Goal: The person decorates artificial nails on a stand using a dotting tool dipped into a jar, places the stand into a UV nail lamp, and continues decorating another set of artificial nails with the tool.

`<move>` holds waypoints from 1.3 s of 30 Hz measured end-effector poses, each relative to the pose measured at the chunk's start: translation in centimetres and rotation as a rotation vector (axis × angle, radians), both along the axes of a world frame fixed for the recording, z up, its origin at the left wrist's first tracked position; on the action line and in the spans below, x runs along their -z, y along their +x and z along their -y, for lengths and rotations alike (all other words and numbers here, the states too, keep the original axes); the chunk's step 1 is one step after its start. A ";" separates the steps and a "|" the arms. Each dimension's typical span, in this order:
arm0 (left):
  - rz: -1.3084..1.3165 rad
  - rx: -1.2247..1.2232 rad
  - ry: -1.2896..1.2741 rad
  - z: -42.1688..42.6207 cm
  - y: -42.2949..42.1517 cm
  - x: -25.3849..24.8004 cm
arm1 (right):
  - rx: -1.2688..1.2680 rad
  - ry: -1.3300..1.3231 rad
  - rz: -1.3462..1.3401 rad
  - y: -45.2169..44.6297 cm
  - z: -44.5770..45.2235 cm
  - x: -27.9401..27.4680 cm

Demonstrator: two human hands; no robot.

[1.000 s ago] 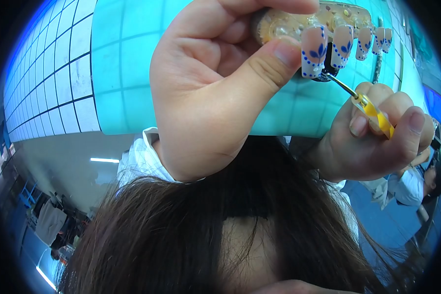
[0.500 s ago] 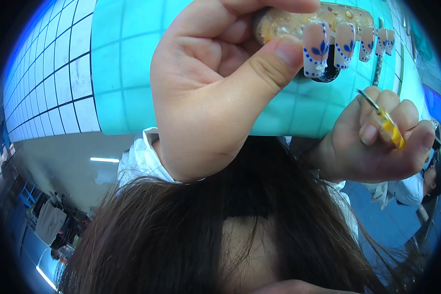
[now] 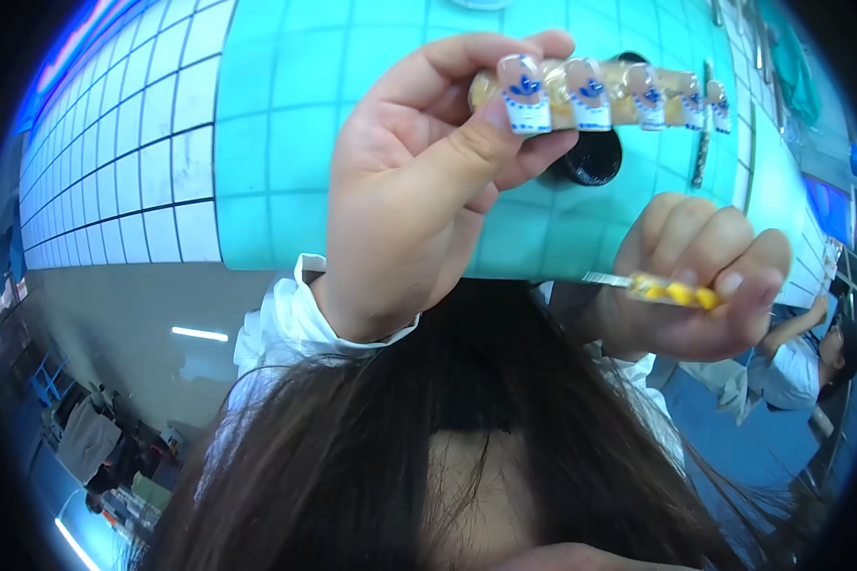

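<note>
My left hand (image 3: 409,181) pinches one end of a nail display stand (image 3: 614,88), a clear, amber-tinted bar held level above the green mat. Along it sits a row of several false nails (image 3: 588,93) with white tips and blue leaf and dot designs. The thumb presses beside the nearest false nail. My right hand (image 3: 700,276), lower and to the right, is closed around a thin nail art tool (image 3: 676,291) with a yellow twisted handle. The tool's pale, slightly blurred tip points left, apart from the nails.
Beneath the stand a dark round jar (image 3: 595,159) rests on the green mat (image 3: 286,143). A thin patterned rod (image 3: 702,143) lies farther right. White tiles (image 3: 124,162) flank the mat. Another person (image 3: 795,366) sits at far right. Long hair hangs along the bottom.
The stand has moved left and its nails have tilted. My right hand has lowered and shifted left, with the tool turned from pointing up-left to nearly level. The dark jar shows more.
</note>
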State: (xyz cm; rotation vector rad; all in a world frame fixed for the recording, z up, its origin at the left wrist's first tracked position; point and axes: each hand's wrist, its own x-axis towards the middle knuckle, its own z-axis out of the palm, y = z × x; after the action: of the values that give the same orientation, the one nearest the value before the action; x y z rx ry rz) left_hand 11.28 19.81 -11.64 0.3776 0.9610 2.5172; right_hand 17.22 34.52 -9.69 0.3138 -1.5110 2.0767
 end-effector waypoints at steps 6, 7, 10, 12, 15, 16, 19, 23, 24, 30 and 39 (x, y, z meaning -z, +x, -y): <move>0.194 -0.048 0.194 0.4 0.3 -1.2 | 0.100 -0.129 -0.005 0.0 0.5 0.0; 0.235 -0.108 0.265 0.5 0.2 -1.4 | 0.154 -0.144 0.033 -0.2 1.0 -0.5; 0.219 -0.214 0.392 1.5 0.1 -1.7 | 0.227 -0.198 0.081 -0.2 1.1 -0.9; 0.240 -0.281 0.286 2.5 -0.1 -2.0 | 0.210 -0.218 0.036 -0.2 1.2 -1.0; 0.193 -0.379 0.053 4.9 -1.2 -2.8 | 0.289 -0.139 0.103 0.2 1.5 -1.3; 0.181 -0.452 -0.076 5.7 -1.8 -2.8 | 0.277 -0.142 0.083 0.2 1.4 -1.2; 0.007 -0.500 -0.292 7.8 -4.0 -3.6 | 0.258 -0.120 0.098 0.4 1.6 -1.2; -0.263 -0.409 -0.626 9.9 -8.7 -4.0 | 0.255 -0.105 0.094 0.6 1.8 -1.2; -0.320 -0.355 -0.732 10.1 -9.9 -4.2 | 0.239 -0.110 0.082 0.7 1.8 -1.1; -0.755 -0.468 -1.086 8.6 -16.9 -2.0 | 0.229 -0.127 0.096 0.8 1.8 -1.1; -0.594 -0.433 -1.016 10.2 -17.8 -3.3 | 0.211 -0.112 0.128 0.7 1.7 -1.2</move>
State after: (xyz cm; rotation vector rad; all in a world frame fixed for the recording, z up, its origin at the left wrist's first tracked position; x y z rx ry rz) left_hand -6.55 9.65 -8.34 0.6221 2.5741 1.8548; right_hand 17.90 32.77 -8.51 -0.0209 -1.4261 2.0334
